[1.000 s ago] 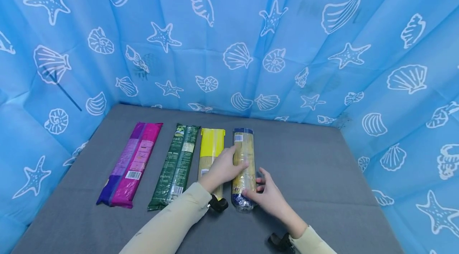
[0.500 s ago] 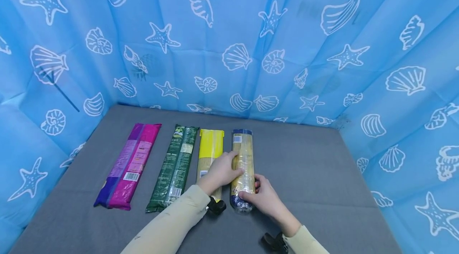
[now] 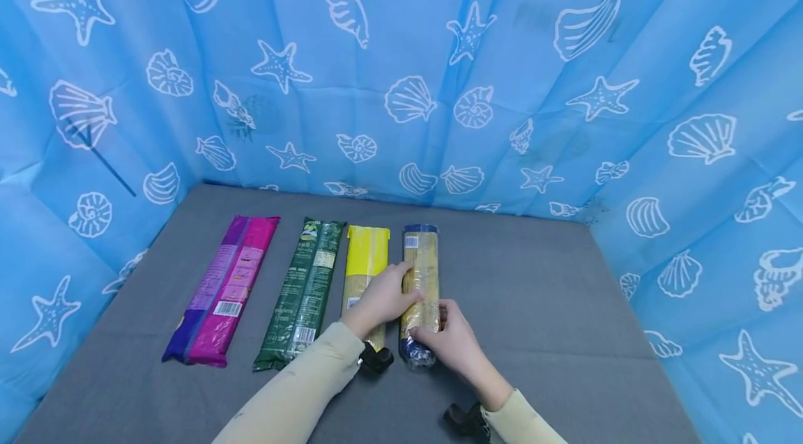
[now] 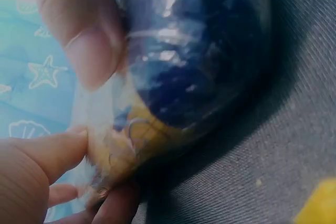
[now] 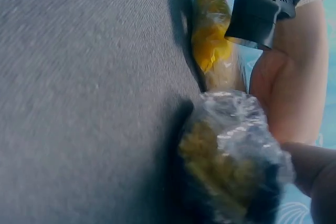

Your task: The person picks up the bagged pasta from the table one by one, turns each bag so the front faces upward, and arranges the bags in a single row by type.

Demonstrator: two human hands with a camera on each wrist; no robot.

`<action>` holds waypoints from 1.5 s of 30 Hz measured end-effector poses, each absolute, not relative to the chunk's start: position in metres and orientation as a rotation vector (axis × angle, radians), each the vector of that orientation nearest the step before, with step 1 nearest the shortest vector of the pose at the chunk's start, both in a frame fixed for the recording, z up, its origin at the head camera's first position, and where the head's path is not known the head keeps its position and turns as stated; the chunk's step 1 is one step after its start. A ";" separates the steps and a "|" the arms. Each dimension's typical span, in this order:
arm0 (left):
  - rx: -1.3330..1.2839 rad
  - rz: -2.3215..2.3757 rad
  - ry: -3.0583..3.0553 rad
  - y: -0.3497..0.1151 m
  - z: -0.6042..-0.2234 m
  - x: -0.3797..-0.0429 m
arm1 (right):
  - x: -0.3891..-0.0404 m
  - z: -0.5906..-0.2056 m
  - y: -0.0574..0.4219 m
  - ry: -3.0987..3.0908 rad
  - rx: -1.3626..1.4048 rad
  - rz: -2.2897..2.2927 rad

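Note:
A clear pack of spaghetti (image 3: 421, 270) with dark blue ends lies lengthwise on the grey cloth, the rightmost in a row. My left hand (image 3: 384, 297) grips its left side near the middle, thumb across the top. At the near end, my right hand (image 3: 456, 343) holds the right side, with its thumb over the upper face and fingers down the flank. The left wrist view shows fingers and a thumb around the blue end (image 4: 194, 51). In the right wrist view the crinkled wrapper end (image 5: 231, 156) appears close up, blurred.
Left of the held pack lie a yellow spaghetti pack (image 3: 367, 252), partly under my left hand, a green spaghetti pack (image 3: 301, 294) and a purple-pink pack (image 3: 222, 291). Blue curtains (image 3: 401, 81) with shell prints surround the grey table (image 3: 533, 291) at the back and sides.
My right hand has moved left, its fingers drawing in from beside the pack to grip its near right side. The left hand stays at the left side. The whole view shifts slightly.

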State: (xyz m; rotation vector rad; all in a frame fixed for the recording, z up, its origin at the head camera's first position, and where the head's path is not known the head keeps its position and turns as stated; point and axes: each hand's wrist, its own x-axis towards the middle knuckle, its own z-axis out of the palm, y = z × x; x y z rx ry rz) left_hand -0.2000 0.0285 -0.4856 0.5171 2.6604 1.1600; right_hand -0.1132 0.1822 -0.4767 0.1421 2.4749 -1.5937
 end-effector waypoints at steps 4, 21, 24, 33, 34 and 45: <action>0.468 1.300 2.559 0.028 -0.487 -0.202 | -0.113 -0.478 0.179 2.420 0.167 -1.687; 0.290 1.658 2.226 0.031 -0.478 -0.206 | -0.113 -0.476 0.188 2.035 0.232 -2.166; 0.315 1.700 2.202 0.031 -0.475 -0.205 | -0.112 -0.471 0.190 2.115 0.181 -2.172; 0.392 1.903 2.090 0.034 -0.453 -0.202 | -0.114 -0.449 0.196 2.660 -0.120 -1.871; 0.385 1.935 2.052 0.034 -0.452 -0.201 | -0.114 -0.447 0.196 2.721 -0.146 -1.816; 0.240 2.015 1.867 0.026 -0.447 -0.200 | -0.107 -0.450 0.197 3.367 -0.608 -0.823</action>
